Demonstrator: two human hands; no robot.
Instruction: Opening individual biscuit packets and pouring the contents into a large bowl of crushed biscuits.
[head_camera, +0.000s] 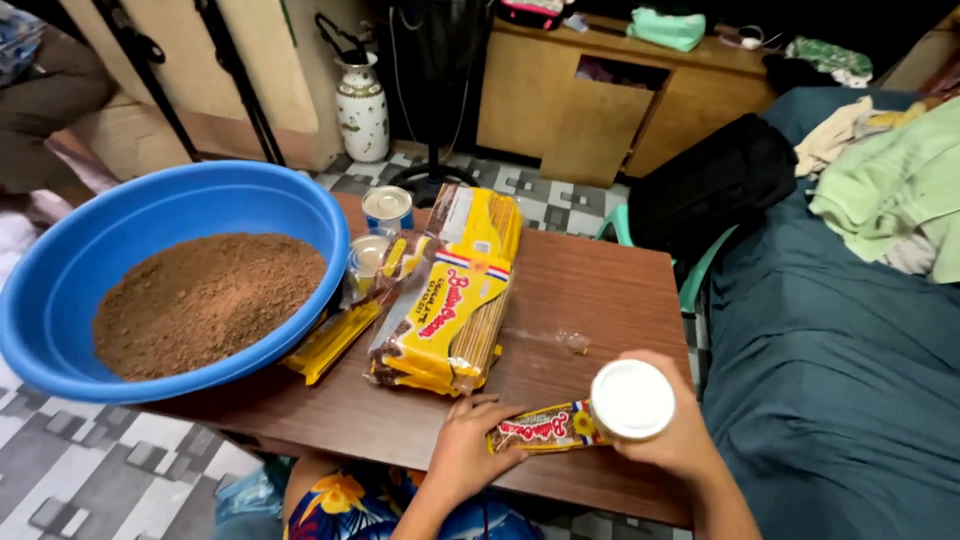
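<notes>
Right hand: the right hand (672, 432) is wrapped round a can with a white lid (630, 400), its grip clenched on the can's side; the lid faces the camera and hides the can's body, and the fingers are mostly hidden behind it.
Left hand: the left hand (467, 447) lies on the near end of a small biscuit packet (545, 429), fingers pressing it flat to the desk; whether the thumb curls under the packet cannot be told.
Packet and can: the can's lid overlaps the packet's far end, so that end is hidden; whether the can stands on the packet or just above it is unclear.
Desk: the brown wooden desk (600, 290) carries everything; its near edge is partly covered by the person's arms.
Large pack: a yellow pack of biscuits (450, 300) lies in mid-desk, well apart from the hands, its wrapper glare blurring the detail.
Bowl: a blue basin (300, 210) holds brown crumbs (205, 300); its left rim runs past the desk edge.
Behind the pack: two more cans (385, 208) stand between basin and pack, the nearer one half hidden by clear wrapper.
Under the basin: a yellow wrapper (330, 343) pokes out, the rest covered.
</notes>
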